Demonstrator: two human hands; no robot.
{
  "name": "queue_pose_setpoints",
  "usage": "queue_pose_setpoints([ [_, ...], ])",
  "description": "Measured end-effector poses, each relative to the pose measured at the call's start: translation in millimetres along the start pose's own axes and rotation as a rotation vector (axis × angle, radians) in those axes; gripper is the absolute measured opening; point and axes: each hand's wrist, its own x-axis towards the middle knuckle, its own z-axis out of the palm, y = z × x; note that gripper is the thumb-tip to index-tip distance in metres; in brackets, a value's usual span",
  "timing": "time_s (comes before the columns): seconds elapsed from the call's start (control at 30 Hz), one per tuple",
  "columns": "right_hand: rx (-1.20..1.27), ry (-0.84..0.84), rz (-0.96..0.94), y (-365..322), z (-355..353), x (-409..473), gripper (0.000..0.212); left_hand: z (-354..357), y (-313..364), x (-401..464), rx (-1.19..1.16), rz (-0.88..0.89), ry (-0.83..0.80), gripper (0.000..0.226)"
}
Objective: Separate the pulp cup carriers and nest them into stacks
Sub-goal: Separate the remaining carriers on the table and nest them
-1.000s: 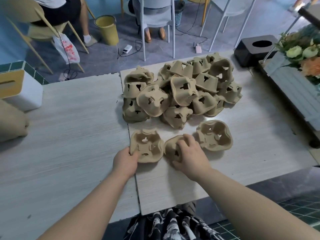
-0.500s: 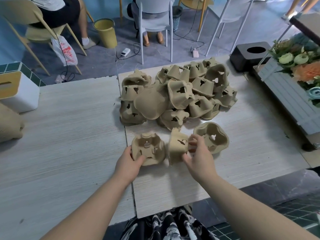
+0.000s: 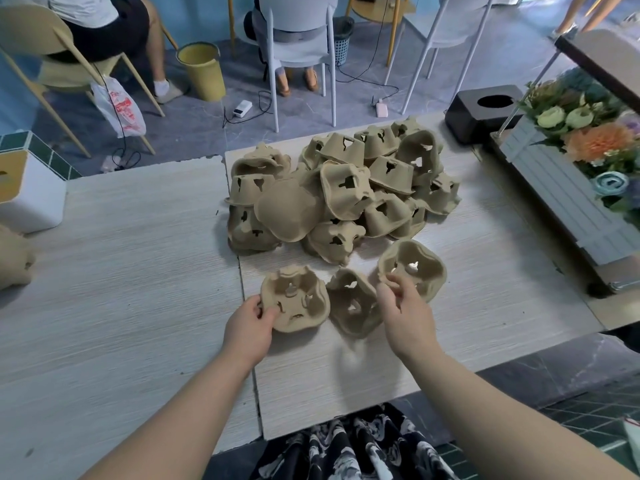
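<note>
Three pulp cup carriers lie apart from the pile, near the table's front edge. My left hand (image 3: 249, 327) grips the near-left rim of the left carrier (image 3: 294, 299), which sits with its hollow side up. The middle carrier (image 3: 351, 306) is tilted and a little off the table, hollow side towards me, and my right hand (image 3: 405, 313) pinches its right edge. Just behind those fingers sits the right carrier (image 3: 414, 268), hollow side up. A loose pile of several carriers (image 3: 339, 199) lies jumbled farther back on the table (image 3: 138, 271).
At the table's right stand a white planter with flowers (image 3: 561, 188) and a black box (image 3: 485, 112). A white and yellow bin (image 3: 27, 195) is at the far left. Chairs, seated people and a yellow bucket (image 3: 204, 74) are beyond the table.
My right hand lifted the middle carrier from lying dome-up, stood it on edge, then turned it hollow side towards me. My left hand kept its hold on the left carrier.
</note>
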Motion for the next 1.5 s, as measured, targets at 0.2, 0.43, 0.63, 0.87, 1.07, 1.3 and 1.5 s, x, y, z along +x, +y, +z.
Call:
queue_pose_setpoints([
  [0.2, -0.377, -0.010, -0.026, 2, -2, 8, 0.020, 2, -1, -3, -0.082, -0.018, -0.002, 0.031],
  [0.43, -0.215, -0.029, 0.015, 9, 2, 13, 0.023, -13, 14, -2, -0.389, 0.009, 0.141, 0.012],
  [0.63, -0.227, -0.074, -0.040, 8, 5, 16, 0.027, 10, 42, -9, -0.387, 0.018, -0.153, 0.017],
  [0.87, -0.259, -0.028, -0.020, 17, -11, 18, 0.028, 36, 30, -11, -0.129, 0.039, -0.152, 0.012],
  [1.07, -0.297, 0.246, -0.042, 26, -36, 28, 0.034, 36, 31, -4, 0.003, 0.060, -0.058, 0.010],
  [1.3, -0.338, 0.170, 0.039, 32, -52, 49, 0.059, 41, 34, -2, 0.052, 0.042, -0.003, 0.019],
  [1.5, -0.437, 0.184, 0.074, 37, -59, 46, 0.050, 45, 29, 0, 0.023, 0.012, -0.027, 0.018],
])
